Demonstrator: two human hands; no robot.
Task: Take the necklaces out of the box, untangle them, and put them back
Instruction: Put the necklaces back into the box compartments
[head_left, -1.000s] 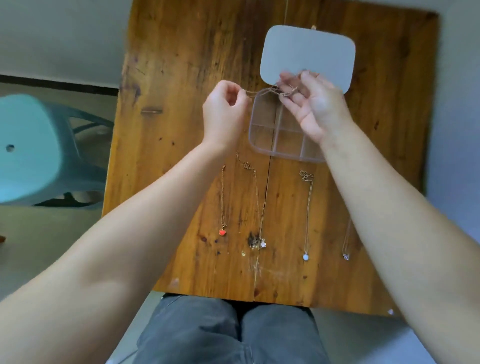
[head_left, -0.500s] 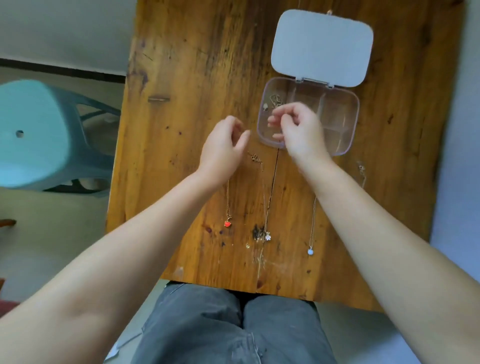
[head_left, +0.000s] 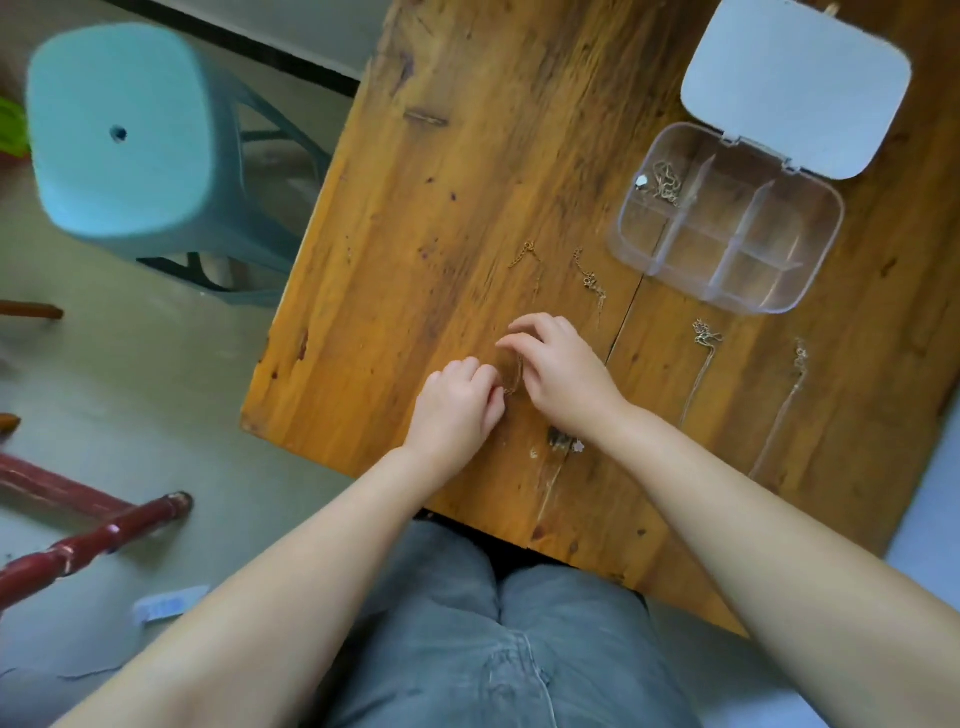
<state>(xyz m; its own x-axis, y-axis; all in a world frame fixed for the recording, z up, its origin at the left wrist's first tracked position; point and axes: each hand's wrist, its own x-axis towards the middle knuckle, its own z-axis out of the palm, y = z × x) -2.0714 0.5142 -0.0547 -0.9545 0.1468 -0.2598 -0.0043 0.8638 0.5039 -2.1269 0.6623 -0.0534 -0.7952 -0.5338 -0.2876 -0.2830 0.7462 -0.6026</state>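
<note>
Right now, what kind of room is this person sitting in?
Probably a plain room at home, not a workshop: a worn wooden table, a teal plastic stool on a bare grey floor, and a clear plastic compartment box of necklaces.

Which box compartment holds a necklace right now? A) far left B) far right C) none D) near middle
A: a bunched chain lies in the far-left compartment of the open box; the other compartments show only the table through the clear plastic.
</note>
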